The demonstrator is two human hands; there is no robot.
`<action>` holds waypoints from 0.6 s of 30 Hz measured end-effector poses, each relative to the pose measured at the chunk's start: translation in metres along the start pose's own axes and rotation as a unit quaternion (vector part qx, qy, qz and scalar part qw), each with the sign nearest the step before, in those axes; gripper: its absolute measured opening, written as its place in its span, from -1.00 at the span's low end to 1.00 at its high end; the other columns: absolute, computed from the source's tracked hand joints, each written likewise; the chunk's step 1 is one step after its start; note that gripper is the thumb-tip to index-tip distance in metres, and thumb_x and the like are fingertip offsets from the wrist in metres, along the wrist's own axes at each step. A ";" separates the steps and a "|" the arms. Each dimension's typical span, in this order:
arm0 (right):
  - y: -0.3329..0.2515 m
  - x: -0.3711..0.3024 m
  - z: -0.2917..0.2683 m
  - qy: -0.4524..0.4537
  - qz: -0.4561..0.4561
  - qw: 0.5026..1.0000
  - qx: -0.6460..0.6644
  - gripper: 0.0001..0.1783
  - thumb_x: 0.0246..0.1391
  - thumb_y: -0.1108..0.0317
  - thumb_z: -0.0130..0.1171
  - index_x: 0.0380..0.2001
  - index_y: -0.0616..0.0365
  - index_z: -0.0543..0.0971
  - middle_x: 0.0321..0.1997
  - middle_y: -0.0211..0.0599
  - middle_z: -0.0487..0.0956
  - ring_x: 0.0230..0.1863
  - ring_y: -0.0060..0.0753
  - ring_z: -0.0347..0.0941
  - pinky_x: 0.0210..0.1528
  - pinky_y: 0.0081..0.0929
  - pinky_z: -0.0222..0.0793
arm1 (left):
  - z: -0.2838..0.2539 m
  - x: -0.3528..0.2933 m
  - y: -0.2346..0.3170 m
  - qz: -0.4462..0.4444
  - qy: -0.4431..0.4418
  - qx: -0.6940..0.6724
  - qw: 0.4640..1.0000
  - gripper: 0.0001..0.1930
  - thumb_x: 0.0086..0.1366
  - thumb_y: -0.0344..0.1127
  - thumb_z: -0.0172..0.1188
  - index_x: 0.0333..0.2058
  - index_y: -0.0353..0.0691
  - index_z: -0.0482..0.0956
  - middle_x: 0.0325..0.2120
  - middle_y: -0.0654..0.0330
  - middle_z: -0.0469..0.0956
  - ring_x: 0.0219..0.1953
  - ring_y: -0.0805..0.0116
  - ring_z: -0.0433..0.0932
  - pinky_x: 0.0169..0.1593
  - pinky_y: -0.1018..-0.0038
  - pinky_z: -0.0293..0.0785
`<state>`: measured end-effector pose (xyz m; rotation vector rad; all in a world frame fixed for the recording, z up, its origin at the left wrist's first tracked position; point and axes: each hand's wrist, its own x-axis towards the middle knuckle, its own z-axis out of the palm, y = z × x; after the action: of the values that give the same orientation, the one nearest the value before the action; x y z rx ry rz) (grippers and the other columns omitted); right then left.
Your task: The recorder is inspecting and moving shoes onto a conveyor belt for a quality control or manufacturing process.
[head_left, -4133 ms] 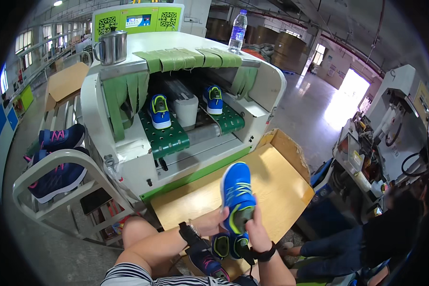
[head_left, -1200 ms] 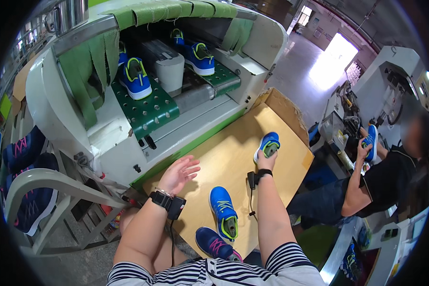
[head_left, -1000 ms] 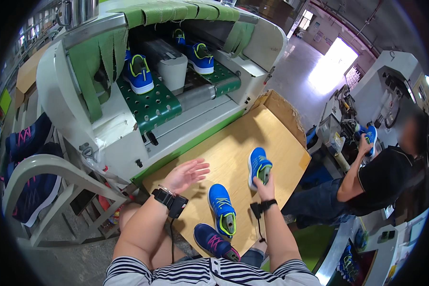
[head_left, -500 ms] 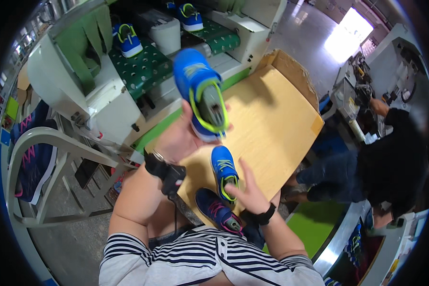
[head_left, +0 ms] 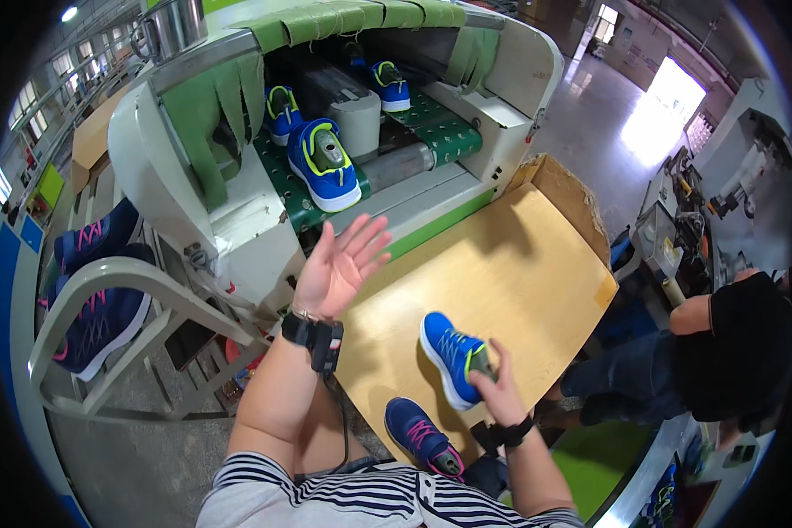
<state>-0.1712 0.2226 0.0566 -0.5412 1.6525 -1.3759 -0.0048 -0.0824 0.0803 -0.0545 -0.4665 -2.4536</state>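
My left hand [head_left: 336, 271] is empty, palm up and fingers spread, just short of the conveyor's front. Beyond its fingertips a blue sneaker [head_left: 333, 189] with lime trim and a white sole sits on the belt, a grey-green last inside it. My right hand [head_left: 504, 392] grips a second blue sneaker [head_left: 449, 348] around its heel and last, over the wooden tabletop [head_left: 502, 255]. That shoe tilts, its white sole edge facing left. Close to my lap lies a navy sneaker [head_left: 414, 429] with pink laces, also with a last in it.
Two more blue sneakers, one on the left [head_left: 282, 113] and one on the right [head_left: 391, 86], ride the perforated green belt [head_left: 449, 132] inside the white machine. Navy shoes [head_left: 101, 308] stand on a grey rack at left. A person in black [head_left: 730, 352] works at right.
My left hand has let go of the blue sneaker it held, which now sits on the belt. My right hand has taken hold of the other blue sneaker and turned it.
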 end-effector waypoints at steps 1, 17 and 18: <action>-0.016 0.007 0.000 0.011 -0.034 0.999 -0.008 -0.15 0.08 0.46 0.19 0.35 0.01 -0.04 0.08 0.04 0.40 0.03 -0.29 0.41 0.08 -0.37 0.39 | -0.010 -0.004 -0.004 -0.019 0.009 -0.001 1.000 -0.39 0.49 0.03 -0.24 0.29 -0.35 0.14 0.32 -0.07 0.15 0.33 0.04 0.21 0.32 0.11 0.22; -0.186 0.328 0.100 0.176 -0.363 0.853 -0.332 0.00 0.08 0.33 0.16 0.43 -0.40 -0.21 0.40 0.32 0.04 0.31 0.33 0.18 0.31 -0.03 0.15 | -0.071 -0.010 -0.037 -0.082 0.165 0.084 0.979 -0.50 0.42 -0.17 -0.01 0.25 -0.24 0.21 0.23 -0.06 0.30 0.22 0.02 0.34 0.24 0.19 0.35; -0.166 0.315 0.120 0.189 -0.355 0.860 -0.314 0.03 0.09 0.32 0.14 0.43 -0.40 -0.27 0.42 0.31 0.00 0.32 0.35 0.15 0.32 0.05 0.12 | -0.075 -0.016 -0.033 -0.069 0.182 0.090 0.977 -0.50 0.42 -0.17 -0.01 0.25 -0.24 0.22 0.22 -0.05 0.30 0.21 0.03 0.36 0.23 0.19 0.35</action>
<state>-0.2644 -0.1385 0.1024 -1.4513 2.3839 -1.4786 -0.0066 -0.0742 -0.0030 0.5107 -0.5374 -2.4676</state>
